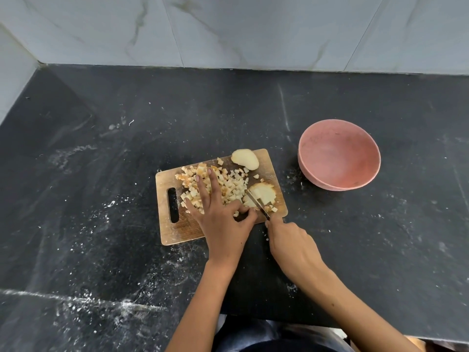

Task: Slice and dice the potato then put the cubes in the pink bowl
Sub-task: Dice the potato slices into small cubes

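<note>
A wooden cutting board (pixel 177 232) lies on the black counter. On it is a heap of potato cubes (pixel 229 185), a potato slice (pixel 245 158) at the far edge and a partly cut potato piece (pixel 265 193) near the right edge. My left hand (pixel 220 219) rests flat over the cubes with fingers spread; its thumb and forefinger touch the near end of the cut piece. In my right hand (pixel 291 242) I grip a knife (pixel 257 203), whose blade lies across that piece. The pink bowl (pixel 338 153) stands to the right of the board with nothing in it.
The black counter (pixel 101 174) is dusted with white specks and smears. A marble-tiled wall (pixel 228 31) runs along the back and the left. The counter's front edge (pixel 291 322) lies close to my body.
</note>
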Motion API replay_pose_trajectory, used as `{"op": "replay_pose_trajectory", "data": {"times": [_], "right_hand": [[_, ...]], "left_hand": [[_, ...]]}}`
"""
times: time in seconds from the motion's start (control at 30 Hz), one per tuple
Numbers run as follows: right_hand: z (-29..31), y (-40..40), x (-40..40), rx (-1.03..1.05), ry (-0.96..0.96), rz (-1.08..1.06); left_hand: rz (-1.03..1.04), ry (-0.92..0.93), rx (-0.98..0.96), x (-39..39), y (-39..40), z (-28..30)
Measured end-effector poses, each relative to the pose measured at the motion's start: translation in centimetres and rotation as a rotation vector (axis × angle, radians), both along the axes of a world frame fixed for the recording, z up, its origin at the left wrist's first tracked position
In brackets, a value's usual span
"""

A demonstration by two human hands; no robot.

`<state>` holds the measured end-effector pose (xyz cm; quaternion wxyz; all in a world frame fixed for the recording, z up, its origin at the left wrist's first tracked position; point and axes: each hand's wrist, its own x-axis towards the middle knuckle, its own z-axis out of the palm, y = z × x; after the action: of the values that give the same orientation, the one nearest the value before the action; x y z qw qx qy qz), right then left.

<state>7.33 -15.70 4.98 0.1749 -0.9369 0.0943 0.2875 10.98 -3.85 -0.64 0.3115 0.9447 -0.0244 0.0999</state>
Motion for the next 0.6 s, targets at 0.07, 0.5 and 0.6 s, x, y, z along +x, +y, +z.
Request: {"op": "replay_pose_trajectory", "data": {"times": [0.07,0.5,0.6], "right_hand": [[-0.3,0.3,0.4,-0.049,0.025,0.016],[-0.9,-1.9,-3.7,-0.025,0.079,0.005],[-0.9,-2.6,-4.5,0.003,0.057,0.001]], "left_hand": [[0.003,0.006,0.010,0.1,-0.1,0.1],[-0.001,-0.033,0.010,-0.3,-0.8,-0.2],[-0.004,-0.038,0.011,-0.3,-0.8,-0.3]]}}
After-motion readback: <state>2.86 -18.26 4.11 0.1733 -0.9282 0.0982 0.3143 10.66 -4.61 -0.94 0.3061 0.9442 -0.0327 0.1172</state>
